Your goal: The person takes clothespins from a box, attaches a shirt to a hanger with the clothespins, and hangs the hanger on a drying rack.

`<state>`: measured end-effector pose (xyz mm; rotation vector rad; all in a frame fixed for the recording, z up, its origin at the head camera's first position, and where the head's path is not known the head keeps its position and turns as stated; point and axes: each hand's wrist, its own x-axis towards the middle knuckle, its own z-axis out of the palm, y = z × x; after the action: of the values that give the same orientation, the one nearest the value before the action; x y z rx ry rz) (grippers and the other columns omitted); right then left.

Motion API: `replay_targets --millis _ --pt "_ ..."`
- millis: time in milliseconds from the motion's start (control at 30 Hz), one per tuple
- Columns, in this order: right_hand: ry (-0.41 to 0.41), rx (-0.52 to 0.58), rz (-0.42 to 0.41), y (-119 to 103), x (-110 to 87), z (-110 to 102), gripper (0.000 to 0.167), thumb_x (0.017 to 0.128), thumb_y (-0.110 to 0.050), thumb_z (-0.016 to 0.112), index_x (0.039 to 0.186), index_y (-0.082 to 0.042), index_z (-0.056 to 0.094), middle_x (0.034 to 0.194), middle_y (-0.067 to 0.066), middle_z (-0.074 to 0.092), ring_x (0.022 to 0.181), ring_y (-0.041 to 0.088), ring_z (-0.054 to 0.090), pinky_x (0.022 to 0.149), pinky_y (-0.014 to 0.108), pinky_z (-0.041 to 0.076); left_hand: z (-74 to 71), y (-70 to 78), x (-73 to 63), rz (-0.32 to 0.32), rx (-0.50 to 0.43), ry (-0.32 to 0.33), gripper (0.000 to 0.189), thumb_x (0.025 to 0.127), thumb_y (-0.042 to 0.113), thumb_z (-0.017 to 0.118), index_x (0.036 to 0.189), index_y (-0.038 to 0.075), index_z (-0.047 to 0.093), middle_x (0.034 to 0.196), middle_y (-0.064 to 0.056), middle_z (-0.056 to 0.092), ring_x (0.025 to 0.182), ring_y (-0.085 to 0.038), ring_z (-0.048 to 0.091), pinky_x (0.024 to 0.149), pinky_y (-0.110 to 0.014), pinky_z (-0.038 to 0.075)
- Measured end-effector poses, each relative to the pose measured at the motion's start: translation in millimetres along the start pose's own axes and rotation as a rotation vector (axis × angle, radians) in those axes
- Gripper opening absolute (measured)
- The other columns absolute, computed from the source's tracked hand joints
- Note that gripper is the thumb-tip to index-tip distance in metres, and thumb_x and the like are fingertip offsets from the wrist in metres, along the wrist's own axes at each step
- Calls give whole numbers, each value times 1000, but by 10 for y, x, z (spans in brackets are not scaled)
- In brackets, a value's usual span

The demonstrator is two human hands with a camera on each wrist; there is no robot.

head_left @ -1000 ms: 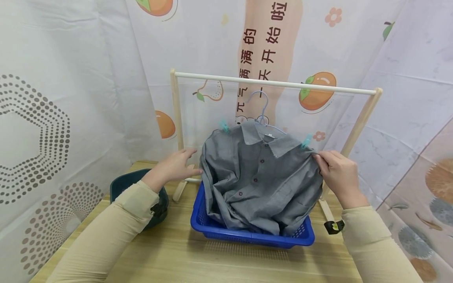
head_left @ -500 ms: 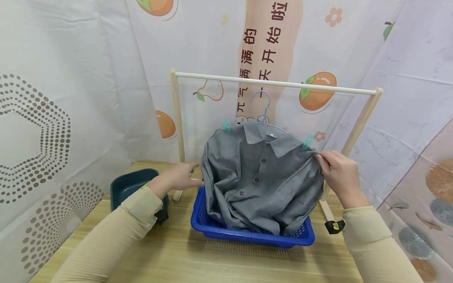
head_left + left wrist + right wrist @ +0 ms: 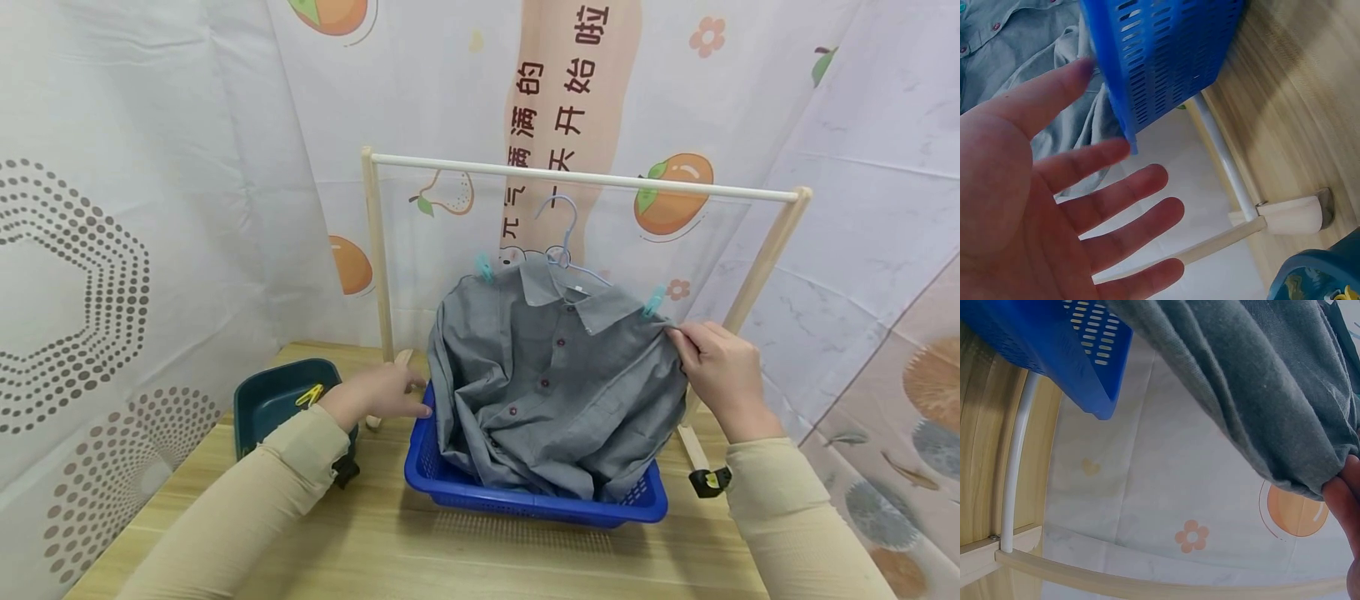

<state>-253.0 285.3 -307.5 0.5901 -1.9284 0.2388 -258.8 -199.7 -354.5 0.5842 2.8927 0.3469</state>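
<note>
Grey shirt (image 3: 573, 392) at centre of frame, on hanger (image 3: 574, 218), lower part inside blue basket (image 3: 525, 504); teal clothes-pegs (image 3: 654, 302) at both shoulders. Right hand (image 3: 720, 375), right of frame, pinching shirt near shoulder. Left hand (image 3: 382, 392), left of centre, released, fingers apart; contact with basket undetermined. Step judged: steadying garment. Next move calls for left-hand grip on cloth, right pinch unloosened.
</note>
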Motion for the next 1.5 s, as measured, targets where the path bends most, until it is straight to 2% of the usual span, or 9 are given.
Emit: replay_targets --millis 233,533,667,833,933,1067,1167,1333,1500 --pt "-3 1 2 6 -6 3 7 89 -5 76 84 -2 73 79 16 70 64 32 66 54 51 51 23 16 -3 17 -3 -4 51 93 48 72 132 16 71 120 -11 70 108 -28 66 90 -51 54" --pt "-10 7 11 3 1 11 6 90 -6 76 87 -2 73 81 16 71 68 34 67 58 53 52 36 24 -6 24 -33 12 51 93 47 72 131 13 71 127 -11 69 118 -32 64 96 -52 52" --pt "-9 8 17 0 -1 22 5 90 -6 76 88 -2 74 82 16 72 70 35 68 60 53 53 63 23 6 53 -83 12 44 93 40 73 126 11 74 115 -7 74 105 -27 69 88 -47 56" --pt "-12 7 21 -7 1 35 5 91 -6 76 89 -2 74 83 16 72 72 35 69 61 53 53 104 43 34 101 -186 -7 24 94 27 73 111 11 78 97 -1 75 90 -17 70 81 -41 57" --pt "-13 6 22 -13 6 38 6 91 -6 76 89 -2 74 83 16 72 72 35 69 61 53 53 128 64 44 88 -212 -4 15 93 24 74 101 12 78 88 1 74 79 -15 69 75 -38 57" --pt "-16 4 20 -16 14 41 6 91 -6 75 88 -1 74 84 16 72 72 35 68 61 53 53 143 81 40 72 -231 -2 15 93 21 74 102 10 77 83 2 72 70 -13 66 69 -35 55" --pt "-14 4 18 -16 22 45 6 91 -6 75 89 -1 74 83 17 72 72 35 68 61 53 53 154 78 37 76 -232 7 14 93 21 74 100 9 77 82 2 72 70 -12 65 68 -33 55" --pt "-7 2 18 -25 39 52 6 92 -6 75 89 -1 75 83 16 72 71 35 68 60 52 53 183 84 62 86 -230 25 10 92 21 74 88 12 74 75 4 70 66 -12 63 64 -32 53" --pt "-3 -11 15 -40 65 63 8 92 -7 75 88 0 75 81 17 71 68 35 67 58 52 53 212 151 80 147 -209 54 10 91 23 75 87 15 72 76 8 69 68 -7 60 66 -30 51"
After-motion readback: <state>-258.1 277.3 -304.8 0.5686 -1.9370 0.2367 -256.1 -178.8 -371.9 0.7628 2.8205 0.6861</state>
